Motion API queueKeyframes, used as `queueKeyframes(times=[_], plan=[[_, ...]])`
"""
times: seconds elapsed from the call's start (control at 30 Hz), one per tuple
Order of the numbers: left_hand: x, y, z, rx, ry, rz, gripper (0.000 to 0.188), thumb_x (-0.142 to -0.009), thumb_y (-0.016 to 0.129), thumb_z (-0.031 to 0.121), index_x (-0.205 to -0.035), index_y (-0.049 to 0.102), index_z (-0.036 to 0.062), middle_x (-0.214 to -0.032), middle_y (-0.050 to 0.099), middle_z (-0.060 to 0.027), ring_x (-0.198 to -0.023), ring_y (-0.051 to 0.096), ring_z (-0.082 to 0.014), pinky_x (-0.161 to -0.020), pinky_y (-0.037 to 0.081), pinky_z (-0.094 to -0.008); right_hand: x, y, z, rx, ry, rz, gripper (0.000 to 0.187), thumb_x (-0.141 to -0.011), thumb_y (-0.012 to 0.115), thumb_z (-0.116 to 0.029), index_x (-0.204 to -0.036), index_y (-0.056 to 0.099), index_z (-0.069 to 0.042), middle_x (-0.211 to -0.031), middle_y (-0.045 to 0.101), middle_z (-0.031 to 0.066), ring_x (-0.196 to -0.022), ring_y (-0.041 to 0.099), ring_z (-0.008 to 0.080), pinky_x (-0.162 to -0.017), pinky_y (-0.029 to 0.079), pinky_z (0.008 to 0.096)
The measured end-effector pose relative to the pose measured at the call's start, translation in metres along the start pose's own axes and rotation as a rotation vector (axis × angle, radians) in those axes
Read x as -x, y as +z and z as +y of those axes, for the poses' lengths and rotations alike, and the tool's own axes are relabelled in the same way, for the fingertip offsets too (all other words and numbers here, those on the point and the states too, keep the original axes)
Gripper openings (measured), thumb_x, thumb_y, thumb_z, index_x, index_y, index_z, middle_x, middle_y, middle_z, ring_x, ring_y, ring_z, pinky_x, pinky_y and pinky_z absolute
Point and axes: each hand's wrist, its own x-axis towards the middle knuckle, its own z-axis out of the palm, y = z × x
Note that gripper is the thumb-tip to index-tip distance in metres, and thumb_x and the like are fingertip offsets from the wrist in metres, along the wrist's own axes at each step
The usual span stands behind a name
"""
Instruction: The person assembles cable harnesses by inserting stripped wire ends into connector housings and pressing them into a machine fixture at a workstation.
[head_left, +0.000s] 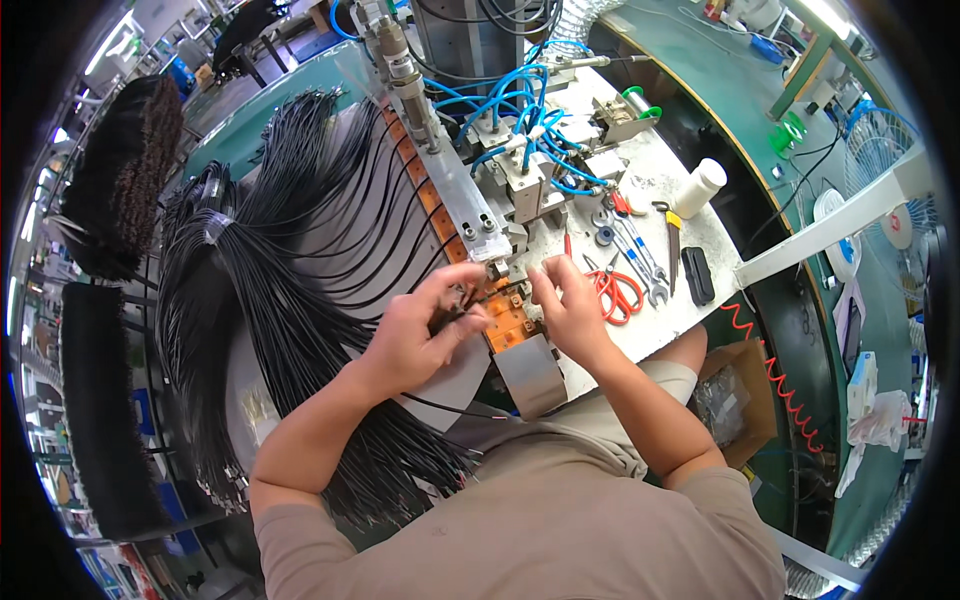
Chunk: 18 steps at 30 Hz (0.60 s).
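My left hand (408, 335) is closed, thumb and fingers round small dark pieces that look like cable ends (447, 312). Close by, my right hand (572, 312) has its fingertips pinched together; whatever they hold is too small to make out. Both hands hover at the near end of a copper-coloured fixture rail (512, 325), beneath the metal press bar (465, 205). A row of black cables (345, 250) runs into the rail from the left. Below my left hand, one loose black cable (450, 408) sticks out beside a grey metal block (532, 375).
A thick bundle of black cables (265, 290) covers the left side. Right of the rail, the white tabletop (650, 335) bears red-handled scissors (618, 298), wrenches (640, 255), a yellow-handled cutter (673, 235) and a white bottle (703, 185). Blue air hoses (530, 110) crowd the machine behind.
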Motion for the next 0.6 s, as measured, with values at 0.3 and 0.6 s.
queueKeyframes(times=[0.3, 0.6], plan=[[-0.008, 0.002, -0.022, -0.493, 0.403, 0.038, 0.018, -0.081, 0.072, 0.010, -0.097, 0.069, 0.0032, -0.086, 0.065, -0.0139, -0.069, 0.060, -0.0337, -0.063, 0.049, -0.0371, 0.001, -0.004, -0.002, -0.405, 0.329, -0.220, 0.018, -0.100, 0.061, -0.017, -0.090, 0.054, -0.003, -0.070, 0.053, -0.0043, -0.064, 0.047, 0.0027, -0.055, 0.037, 0.0216], [-0.011, 0.001, -0.032, -0.790, 0.350, 0.129, 0.023, -0.075, 0.075, 0.015, -0.093, 0.069, 0.0042, -0.082, 0.063, -0.0115, -0.077, 0.063, -0.0316, -0.066, 0.051, -0.0407, -0.006, -0.008, -0.001, -0.565, 0.484, -0.259, 0.017, -0.098, 0.063, -0.016, -0.088, 0.056, -0.004, -0.068, 0.054, -0.0042, -0.062, 0.047, 0.0028, -0.053, 0.036, 0.0214]])
